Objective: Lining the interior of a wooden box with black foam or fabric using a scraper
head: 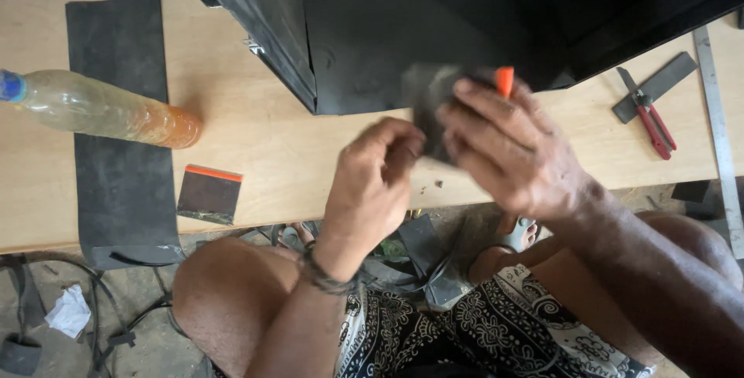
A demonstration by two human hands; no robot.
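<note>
Over the front edge of a wooden board (271,138), my right hand (511,149) grips a small dark patch with an orange edge (434,91), blurred by motion. My left hand (376,180) is closed close beside it, fingers curled, touching the patch's lower left side; whether it pinches the patch is unclear. A large black rubber piece (372,29) lies on the board just behind both hands.
A plastic bottle with orange-brown liquid (101,107) lies on a long black rubber strip (120,138) at left. A small dark patch with an orange edge (209,194) rests near the board's front. Red-handled pliers (651,118) and a metal ruler (721,138) lie at right. My bare knees are below.
</note>
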